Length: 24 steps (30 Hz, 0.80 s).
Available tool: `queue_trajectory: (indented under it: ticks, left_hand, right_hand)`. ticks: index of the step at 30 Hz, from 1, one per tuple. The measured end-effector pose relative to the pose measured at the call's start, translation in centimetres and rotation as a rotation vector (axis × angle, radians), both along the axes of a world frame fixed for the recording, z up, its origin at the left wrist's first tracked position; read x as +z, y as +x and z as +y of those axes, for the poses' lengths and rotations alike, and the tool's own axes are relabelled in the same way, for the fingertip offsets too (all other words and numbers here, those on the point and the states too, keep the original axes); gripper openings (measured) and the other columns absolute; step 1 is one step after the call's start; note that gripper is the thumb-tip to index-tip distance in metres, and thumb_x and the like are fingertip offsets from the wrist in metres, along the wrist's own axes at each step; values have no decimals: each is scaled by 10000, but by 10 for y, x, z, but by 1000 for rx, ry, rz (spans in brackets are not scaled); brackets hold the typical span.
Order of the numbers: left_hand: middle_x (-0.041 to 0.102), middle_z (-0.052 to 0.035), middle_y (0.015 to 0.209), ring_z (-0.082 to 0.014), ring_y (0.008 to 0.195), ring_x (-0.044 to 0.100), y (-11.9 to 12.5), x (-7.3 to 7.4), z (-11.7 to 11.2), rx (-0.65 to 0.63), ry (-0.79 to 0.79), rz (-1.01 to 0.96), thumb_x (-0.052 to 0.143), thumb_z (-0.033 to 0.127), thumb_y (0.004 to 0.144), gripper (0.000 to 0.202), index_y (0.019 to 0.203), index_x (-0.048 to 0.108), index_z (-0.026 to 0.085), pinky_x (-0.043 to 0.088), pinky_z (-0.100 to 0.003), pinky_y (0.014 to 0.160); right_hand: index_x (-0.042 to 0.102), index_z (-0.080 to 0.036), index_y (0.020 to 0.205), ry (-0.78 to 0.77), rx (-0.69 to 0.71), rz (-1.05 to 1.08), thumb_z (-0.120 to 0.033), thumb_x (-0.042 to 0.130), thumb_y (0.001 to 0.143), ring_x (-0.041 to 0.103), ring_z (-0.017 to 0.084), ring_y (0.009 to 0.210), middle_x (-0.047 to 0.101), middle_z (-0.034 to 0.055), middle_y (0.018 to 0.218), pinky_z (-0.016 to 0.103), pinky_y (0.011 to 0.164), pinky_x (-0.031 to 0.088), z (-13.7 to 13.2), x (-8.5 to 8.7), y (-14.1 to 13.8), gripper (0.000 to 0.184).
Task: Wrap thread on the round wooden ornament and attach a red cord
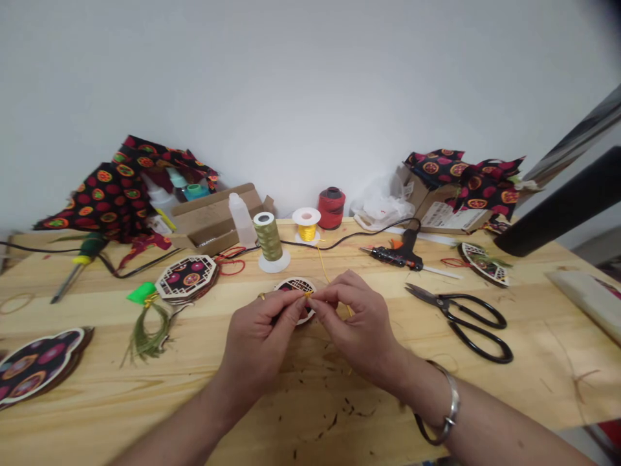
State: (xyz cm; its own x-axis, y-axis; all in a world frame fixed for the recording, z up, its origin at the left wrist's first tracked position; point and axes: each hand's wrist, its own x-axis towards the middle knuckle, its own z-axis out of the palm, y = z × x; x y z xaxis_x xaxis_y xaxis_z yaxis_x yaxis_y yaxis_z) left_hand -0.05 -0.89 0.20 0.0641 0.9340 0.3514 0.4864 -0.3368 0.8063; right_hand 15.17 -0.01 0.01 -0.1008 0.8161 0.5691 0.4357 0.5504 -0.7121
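Mid-tabletop [194, 395], the left hand [264, 327] and right hand [356, 317] each have their grip pinched on yellow cord [322, 262] over a round lattice piece [294, 283], its spool [306, 217] standing at twelve o'clock, I'd guess for straight feeding.

The tabletop [204, 414] was pale, smooth wood with visible grain and a faint sheen. The yellow cord [323, 262] looked like textile fibre, and the round ornament [295, 283] had a matt, wood-like lattice rim. The scissors [443, 302] joined dull, dark metal blades to glossy black handles; the bangle [454, 402] was shiny, silvery metal. Printed cloth [104, 202] looked matt, its cut edges rough. The open box [211, 226] was matt brown cardboard, the bottle [242, 221] translucent plastic, and the bag [384, 208] thin, crinkled plastic film.
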Motion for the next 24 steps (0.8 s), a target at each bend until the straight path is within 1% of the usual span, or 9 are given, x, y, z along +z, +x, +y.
queue_trajectory:
  ticks: [8, 15, 24]
  left_hand:
    - [741, -12, 799, -132, 684, 662, -1, -2, -1, -36, 100, 97, 566, 184, 837, 155, 881, 714, 177, 488, -210, 651]
    - [735, -36, 844, -163, 731, 657, -3, -5, -1, -50, 87, 162, 544, 193, 852, 178, 934, 701, 180, 484, -251, 690]
    - [733, -67, 844, -169, 741, 658, -3, -8, 2, -57, 190, 228, 543, 165, 845, 177, 934, 695, 149, 481, -246, 686]
  right_hand:
    - [677, -172, 671, -57, -9, 25, -85, 655, 728, 558, 140, 646, 597, 0, 616, 274, 628, 439, 0, 2, 2, 106]
    - [689, -180, 659, -192, -4, 93, -75, 662, 704, 565, 118, 600, 605, -12, 602, 237, 580, 457, 1, 4, 2, 117]
    - [698, -169, 643, -318, -8, 127, -91, 666, 685, 571, 118, 564, 640, -3, 590, 231, 562, 463, 4, 6, 3, 94]
